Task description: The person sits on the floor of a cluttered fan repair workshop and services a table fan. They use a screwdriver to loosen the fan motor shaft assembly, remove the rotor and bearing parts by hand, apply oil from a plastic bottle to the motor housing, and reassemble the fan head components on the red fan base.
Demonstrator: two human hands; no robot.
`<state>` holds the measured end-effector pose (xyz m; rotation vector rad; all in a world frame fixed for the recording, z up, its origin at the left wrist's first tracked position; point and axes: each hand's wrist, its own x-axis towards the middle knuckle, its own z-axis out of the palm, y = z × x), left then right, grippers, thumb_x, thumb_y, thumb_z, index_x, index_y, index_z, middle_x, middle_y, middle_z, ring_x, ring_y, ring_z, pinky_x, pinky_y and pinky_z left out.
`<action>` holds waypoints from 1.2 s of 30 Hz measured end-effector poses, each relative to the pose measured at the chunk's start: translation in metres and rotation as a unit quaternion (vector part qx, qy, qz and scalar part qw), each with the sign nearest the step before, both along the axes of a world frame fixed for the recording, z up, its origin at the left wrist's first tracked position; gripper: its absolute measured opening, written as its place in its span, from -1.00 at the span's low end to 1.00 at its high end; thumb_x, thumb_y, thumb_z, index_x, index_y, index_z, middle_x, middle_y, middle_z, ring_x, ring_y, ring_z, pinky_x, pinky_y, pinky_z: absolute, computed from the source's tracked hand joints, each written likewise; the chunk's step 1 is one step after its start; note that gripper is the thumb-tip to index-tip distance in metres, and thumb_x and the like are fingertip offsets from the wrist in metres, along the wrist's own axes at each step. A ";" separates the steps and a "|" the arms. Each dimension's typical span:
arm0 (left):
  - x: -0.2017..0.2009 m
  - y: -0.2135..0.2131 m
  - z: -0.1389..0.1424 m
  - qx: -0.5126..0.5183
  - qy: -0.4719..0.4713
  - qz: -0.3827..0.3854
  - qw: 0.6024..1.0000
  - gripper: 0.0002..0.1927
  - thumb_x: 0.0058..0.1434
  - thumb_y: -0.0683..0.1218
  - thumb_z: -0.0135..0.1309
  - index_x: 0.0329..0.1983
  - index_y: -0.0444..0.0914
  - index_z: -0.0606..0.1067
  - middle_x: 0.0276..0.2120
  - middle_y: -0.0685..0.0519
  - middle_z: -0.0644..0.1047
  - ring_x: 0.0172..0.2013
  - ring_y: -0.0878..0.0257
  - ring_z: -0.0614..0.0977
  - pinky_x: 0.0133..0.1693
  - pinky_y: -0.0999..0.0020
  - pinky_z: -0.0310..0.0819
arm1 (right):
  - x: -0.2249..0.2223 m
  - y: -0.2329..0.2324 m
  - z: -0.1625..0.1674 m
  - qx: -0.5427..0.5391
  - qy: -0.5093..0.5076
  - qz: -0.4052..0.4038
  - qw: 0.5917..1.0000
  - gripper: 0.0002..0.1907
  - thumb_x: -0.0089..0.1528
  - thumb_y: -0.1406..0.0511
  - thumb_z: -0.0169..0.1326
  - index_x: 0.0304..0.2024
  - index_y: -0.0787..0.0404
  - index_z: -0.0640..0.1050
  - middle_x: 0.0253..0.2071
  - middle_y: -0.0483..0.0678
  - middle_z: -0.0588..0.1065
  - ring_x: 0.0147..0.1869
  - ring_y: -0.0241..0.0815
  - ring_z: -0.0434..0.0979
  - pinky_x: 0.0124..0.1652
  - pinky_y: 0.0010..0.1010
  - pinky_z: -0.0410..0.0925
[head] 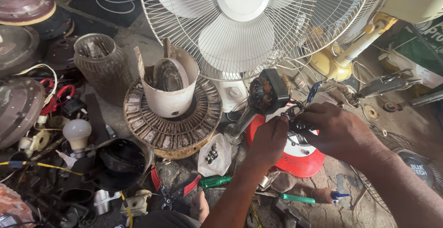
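Head view is all I have, looking straight down at a crowded repair floor. My left hand [270,140] is pinched narrow on a small dark part [299,126] at the wiring below the fan motor [267,92], and my right hand [334,131] is curled around the same part from the other side. Fingertips of both hands meet there; I cannot tell exactly what the part is, since the fingers hide most of it. The motor sits on its metal stem just above a red base [300,161], right in front of the white table fan [244,25] with its wire guard.

Around the hands: a clear bag of small dark fasteners [213,155] lies just left of the stem, a green-handled screwdriver [216,181] near my left forearm, another green-handled tool [290,198] below it, and red-handled pliers [177,192] further left. A rusty round stator [173,131] holds a cracked white pot [168,94], and a bulb [77,133] stands well to the left.

Risks, as I judge them: the thin wires at the motor could tear or slip free if either hand pulls hard, and the motor looks top-heavy on its stem, so a sideways tug might tip it onto the bag or into the fan guard.
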<state>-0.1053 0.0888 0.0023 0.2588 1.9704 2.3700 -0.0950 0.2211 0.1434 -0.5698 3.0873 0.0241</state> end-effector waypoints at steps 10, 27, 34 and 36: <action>0.000 -0.001 -0.001 -0.007 0.005 0.001 1.000 -0.57 0.45 0.10 -0.19 -0.23 -0.35 0.48 -0.55 -0.11 0.49 -0.50 0.09 0.53 -0.37 0.15 0.38 | -0.005 -0.001 -0.001 -0.002 -0.029 0.015 0.999 -0.66 0.13 0.14 0.19 -0.03 -0.09 0.67 -0.06 -0.14 0.56 0.02 -0.07 0.58 -0.06 -0.21 0.48; -0.001 0.000 -0.003 0.009 -0.003 -0.003 1.000 -0.59 0.45 0.08 -0.16 -0.24 -0.35 0.48 -0.59 -0.06 0.46 -0.54 0.18 0.48 -0.42 0.20 0.34 | -0.004 -0.005 0.004 -0.009 -0.041 -0.001 0.999 -0.68 0.12 0.14 0.23 -0.07 -0.08 0.67 -0.13 -0.16 0.57 -0.02 -0.13 0.61 -0.05 -0.26 0.50; -0.001 0.003 -0.007 0.003 0.027 0.014 1.000 -0.59 0.46 0.08 -0.16 -0.24 -0.35 0.50 -0.56 -0.06 0.48 -0.51 0.18 0.51 -0.40 0.20 0.36 | -0.006 0.001 0.001 -0.045 -0.029 0.004 0.999 -0.65 0.10 0.19 0.24 -0.04 -0.02 0.66 -0.10 -0.14 0.58 -0.05 -0.14 0.60 -0.09 -0.26 0.49; -0.003 0.004 -0.012 0.000 -0.016 -0.001 1.000 -0.58 0.45 0.08 -0.16 -0.25 -0.35 0.50 -0.59 -0.10 0.47 -0.53 0.12 0.50 -0.42 0.17 0.35 | -0.005 0.012 -0.002 -0.112 -0.005 0.009 0.994 -0.63 0.03 0.24 0.24 -0.08 0.02 0.65 -0.19 -0.16 0.61 -0.12 -0.25 0.64 -0.08 -0.35 0.51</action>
